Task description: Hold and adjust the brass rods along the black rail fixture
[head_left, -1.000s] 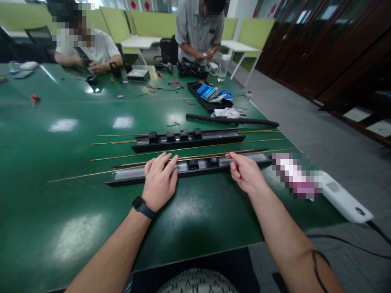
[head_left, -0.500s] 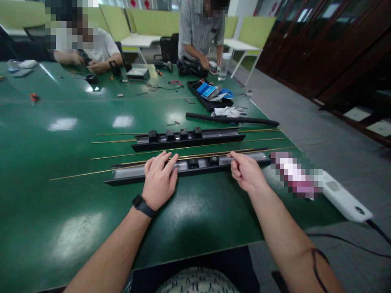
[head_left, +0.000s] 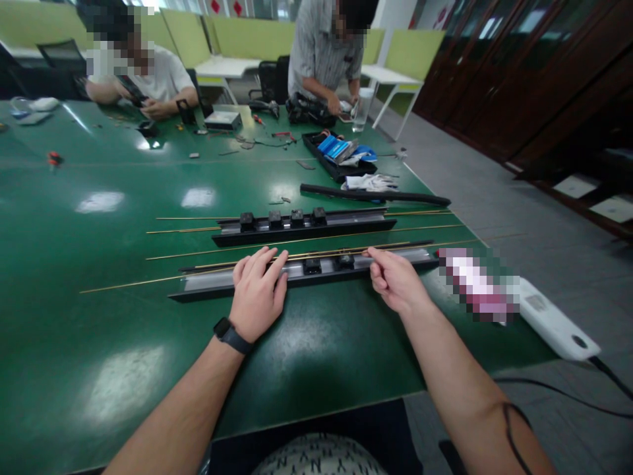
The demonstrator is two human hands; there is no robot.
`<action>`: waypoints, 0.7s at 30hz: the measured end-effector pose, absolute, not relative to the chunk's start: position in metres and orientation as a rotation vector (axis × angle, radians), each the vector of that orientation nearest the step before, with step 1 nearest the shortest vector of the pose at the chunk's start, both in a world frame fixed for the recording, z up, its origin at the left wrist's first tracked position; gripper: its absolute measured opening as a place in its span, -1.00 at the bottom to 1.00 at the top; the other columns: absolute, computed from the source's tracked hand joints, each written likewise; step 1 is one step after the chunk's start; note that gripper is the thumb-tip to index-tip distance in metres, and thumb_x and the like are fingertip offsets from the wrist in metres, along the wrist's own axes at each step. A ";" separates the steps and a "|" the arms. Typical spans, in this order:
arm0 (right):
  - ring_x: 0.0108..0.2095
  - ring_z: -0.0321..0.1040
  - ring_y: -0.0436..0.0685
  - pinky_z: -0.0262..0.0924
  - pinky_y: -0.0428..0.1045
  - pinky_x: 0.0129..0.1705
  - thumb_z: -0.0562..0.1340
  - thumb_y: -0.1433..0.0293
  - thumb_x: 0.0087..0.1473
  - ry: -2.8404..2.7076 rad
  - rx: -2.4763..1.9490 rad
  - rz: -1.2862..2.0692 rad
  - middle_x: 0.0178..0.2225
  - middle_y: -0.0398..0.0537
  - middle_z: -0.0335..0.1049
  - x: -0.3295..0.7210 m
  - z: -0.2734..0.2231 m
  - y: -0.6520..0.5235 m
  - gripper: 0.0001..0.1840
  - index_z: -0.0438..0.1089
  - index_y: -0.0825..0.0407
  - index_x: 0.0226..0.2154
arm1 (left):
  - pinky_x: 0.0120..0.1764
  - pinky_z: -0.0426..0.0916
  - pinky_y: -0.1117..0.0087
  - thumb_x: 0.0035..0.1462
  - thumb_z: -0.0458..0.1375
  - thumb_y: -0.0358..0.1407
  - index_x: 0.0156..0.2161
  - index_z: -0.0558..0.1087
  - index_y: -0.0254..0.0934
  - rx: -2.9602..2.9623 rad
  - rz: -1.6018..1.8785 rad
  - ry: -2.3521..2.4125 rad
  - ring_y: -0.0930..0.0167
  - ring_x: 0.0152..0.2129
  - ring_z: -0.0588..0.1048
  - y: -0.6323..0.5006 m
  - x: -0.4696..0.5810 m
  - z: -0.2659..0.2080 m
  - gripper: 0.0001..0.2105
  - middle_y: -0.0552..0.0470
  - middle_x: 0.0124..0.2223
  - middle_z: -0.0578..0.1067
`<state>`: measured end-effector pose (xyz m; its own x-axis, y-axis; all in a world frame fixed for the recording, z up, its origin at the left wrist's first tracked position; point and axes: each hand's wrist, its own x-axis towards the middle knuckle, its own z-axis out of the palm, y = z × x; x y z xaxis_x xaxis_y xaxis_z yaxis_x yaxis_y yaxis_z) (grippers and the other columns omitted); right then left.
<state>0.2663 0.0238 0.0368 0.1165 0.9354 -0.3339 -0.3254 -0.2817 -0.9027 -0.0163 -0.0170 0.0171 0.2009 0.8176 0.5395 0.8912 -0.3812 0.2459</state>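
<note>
A long black channel [head_left: 202, 282] with a silvery inside lies across the green table in front of me. My left hand [head_left: 258, 284], fingers stretched out, rests over its left half and on the thin brass rods there. Further right, the thumb and forefinger of my right hand [head_left: 398, 280] are pinched at a brass rod [head_left: 326, 253] running along the channel. Between my hands, two small black blocks, a left block [head_left: 312, 266] and a right block [head_left: 345, 261], sit in the channel. The rods partly cross the right block.
Beyond lies a second black channel [head_left: 306, 233] with several black blocks and brass rods. Behind it are a black tube [head_left: 376, 194], gloves [head_left: 370, 183] and a black tray [head_left: 316, 153]. At right sits a white power strip [head_left: 558, 320]. Two people work across the table [head_left: 123, 369].
My right hand has slid slightly left along the rods, closer to the right block. My left hand stays in place.
</note>
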 end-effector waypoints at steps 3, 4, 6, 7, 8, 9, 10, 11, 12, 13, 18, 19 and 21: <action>-0.80 -0.03 -0.15 -0.26 -0.22 -0.82 0.43 0.30 0.04 -0.652 -1.267 1.398 -0.71 -0.29 0.22 0.269 0.037 0.025 -0.76 0.44 0.09 -0.32 | 0.27 0.09 0.04 0.35 0.05 -0.29 0.25 0.38 -0.14 -2.343 -0.938 -1.681 0.18 0.26 0.33 -0.017 -0.016 0.017 -0.60 -0.14 0.22 0.46; -0.80 -0.03 -0.15 -0.26 -0.22 -0.82 0.42 0.30 0.04 -0.647 -1.271 1.388 -0.71 -0.29 0.22 0.269 0.037 0.025 -0.77 0.43 0.09 -0.33 | 0.27 0.09 0.04 0.34 0.05 -0.29 0.25 0.37 -0.14 -2.345 -0.941 -1.683 0.18 0.26 0.33 -0.017 -0.017 0.016 -0.60 -0.14 0.22 0.46; -0.81 -0.03 -0.14 -0.26 -0.22 -0.82 0.42 0.30 0.06 -0.649 -1.282 1.383 -0.71 -0.29 0.22 0.270 0.038 0.025 -0.77 0.42 0.08 -0.33 | 0.27 0.08 0.03 0.34 0.06 -0.29 0.26 0.37 -0.13 -2.349 -0.947 -1.685 0.17 0.26 0.33 -0.016 -0.017 0.016 -0.59 -0.14 0.23 0.46; -0.81 -0.03 -0.14 -0.26 -0.22 -0.82 0.41 0.29 0.07 -0.653 -1.288 1.385 -0.71 -0.28 0.23 0.270 0.038 0.025 -0.77 0.42 0.08 -0.33 | 0.27 0.08 0.03 0.34 0.06 -0.29 0.27 0.36 -0.13 -2.351 -0.948 -1.686 0.17 0.27 0.32 -0.016 -0.017 0.016 -0.58 -0.14 0.23 0.45; -0.81 -0.03 -0.14 -0.26 -0.22 -0.82 0.41 0.29 0.07 -0.657 -1.292 1.387 -0.71 -0.28 0.23 0.269 0.038 0.025 -0.77 0.42 0.08 -0.32 | 0.27 0.08 0.02 0.34 0.06 -0.29 0.27 0.36 -0.13 -2.353 -0.949 -1.687 0.17 0.27 0.32 -0.016 -0.017 0.016 -0.58 -0.14 0.23 0.45; -0.81 -0.02 -0.14 -0.26 -0.22 -0.82 0.41 0.28 0.07 -0.659 -1.294 1.388 -0.71 -0.28 0.24 0.269 0.038 0.025 -0.77 0.42 0.07 -0.32 | 0.27 0.08 0.02 0.34 0.06 -0.29 0.27 0.36 -0.13 -2.354 -0.948 -1.688 0.17 0.27 0.32 -0.016 -0.017 0.016 -0.58 -0.14 0.23 0.45; -0.81 -0.02 -0.14 -0.26 -0.22 -0.82 0.41 0.28 0.07 -0.661 -1.293 1.391 -0.71 -0.28 0.24 0.269 0.038 0.025 -0.76 0.42 0.07 -0.32 | 0.27 0.08 0.03 0.34 0.06 -0.29 0.27 0.36 -0.13 -2.354 -0.946 -1.690 0.17 0.27 0.32 -0.016 -0.017 0.016 -0.58 -0.14 0.23 0.45; -0.81 -0.02 -0.14 -0.26 -0.22 -0.82 0.41 0.27 0.07 -0.661 -1.293 1.393 -0.71 -0.28 0.24 0.268 0.038 0.025 -0.76 0.42 0.08 -0.32 | 0.27 0.08 0.03 0.34 0.05 -0.29 0.26 0.37 -0.14 -2.354 -0.942 -1.691 0.17 0.26 0.32 -0.016 -0.017 0.016 -0.59 -0.14 0.23 0.45; -0.81 -0.03 -0.14 -0.26 -0.21 -0.82 0.41 0.26 0.06 -0.662 -1.294 1.395 -0.71 -0.28 0.24 0.268 0.038 0.025 -0.75 0.43 0.08 -0.31 | 0.27 0.08 0.04 0.34 0.05 -0.29 0.26 0.37 -0.15 -2.354 -0.936 -1.692 0.17 0.26 0.33 -0.017 -0.017 0.016 -0.59 -0.14 0.23 0.45; -0.81 -0.03 -0.14 -0.27 -0.21 -0.82 0.41 0.26 0.06 -0.663 -1.296 1.399 -0.71 -0.28 0.24 0.267 0.038 0.025 -0.74 0.43 0.08 -0.31 | 0.27 0.08 0.04 0.34 0.05 -0.29 0.26 0.37 -0.15 -2.353 -0.930 -1.692 0.18 0.26 0.33 -0.017 -0.017 0.016 -0.59 -0.14 0.23 0.46; -0.81 -0.03 -0.14 -0.27 -0.22 -0.82 0.42 0.27 0.05 -0.683 -1.287 1.416 -0.71 -0.29 0.23 0.267 0.039 0.023 -0.73 0.44 0.09 -0.30 | 0.27 0.08 0.05 0.35 0.05 -0.28 0.26 0.37 -0.17 -2.344 -0.909 -1.686 0.18 0.26 0.33 -0.017 -0.017 0.017 -0.60 -0.15 0.23 0.46; -0.81 -0.03 -0.15 -0.27 -0.22 -0.82 0.42 0.27 0.05 -0.688 -1.281 1.413 -0.71 -0.29 0.23 0.267 0.039 0.023 -0.73 0.43 0.09 -0.30 | 0.27 0.08 0.05 0.36 0.05 -0.28 0.26 0.37 -0.17 -2.342 -0.907 -1.684 0.18 0.26 0.33 -0.017 -0.017 0.017 -0.60 -0.15 0.23 0.46; -0.80 -0.03 -0.15 -0.26 -0.22 -0.81 0.43 0.26 0.04 -0.690 -1.273 1.400 -0.71 -0.29 0.23 0.268 0.039 0.023 -0.73 0.43 0.09 -0.31 | 0.27 0.08 0.05 0.36 0.05 -0.28 0.26 0.37 -0.17 -2.341 -0.906 -1.682 0.18 0.26 0.33 -0.017 -0.017 0.017 -0.60 -0.15 0.23 0.45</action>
